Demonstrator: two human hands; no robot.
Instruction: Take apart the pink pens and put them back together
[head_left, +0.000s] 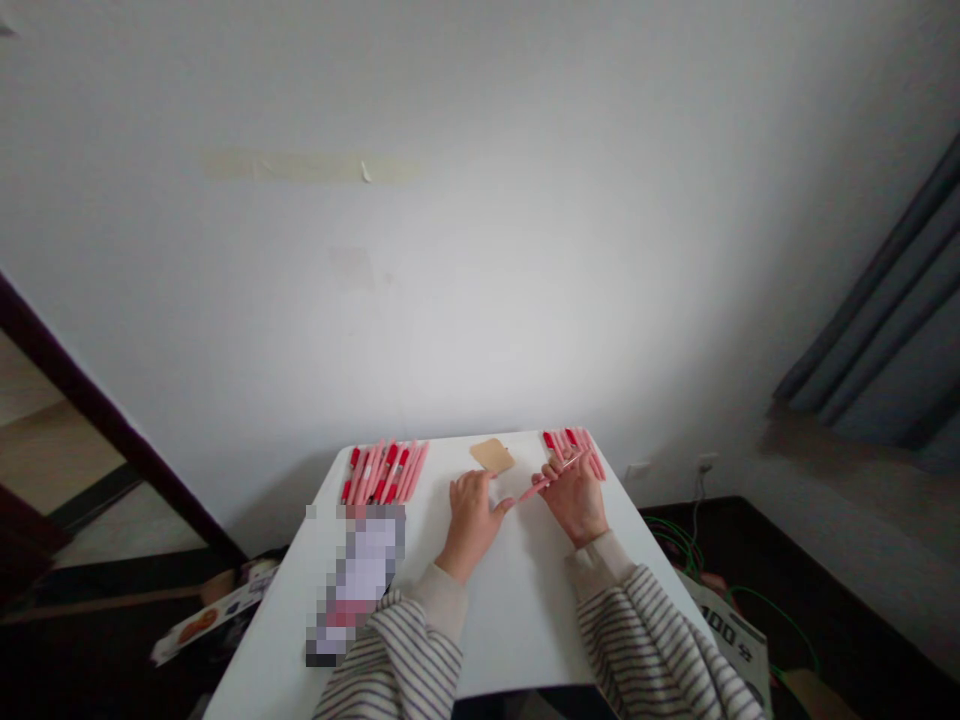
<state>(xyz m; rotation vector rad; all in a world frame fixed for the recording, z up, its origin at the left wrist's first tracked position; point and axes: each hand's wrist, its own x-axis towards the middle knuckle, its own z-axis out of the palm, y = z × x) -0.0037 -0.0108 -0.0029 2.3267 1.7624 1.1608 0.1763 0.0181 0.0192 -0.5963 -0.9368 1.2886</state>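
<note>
Pen (553, 479), slim, pink, in right hand (579, 500)

Home room: white wall (480, 250), curtain (892, 340)

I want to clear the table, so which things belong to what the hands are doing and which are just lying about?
In use: pink pen in the right hand; left hand beside it; right pen pile; left pen pile.
Lying about: tan card; box on the floor; green cable; curtain.
</note>
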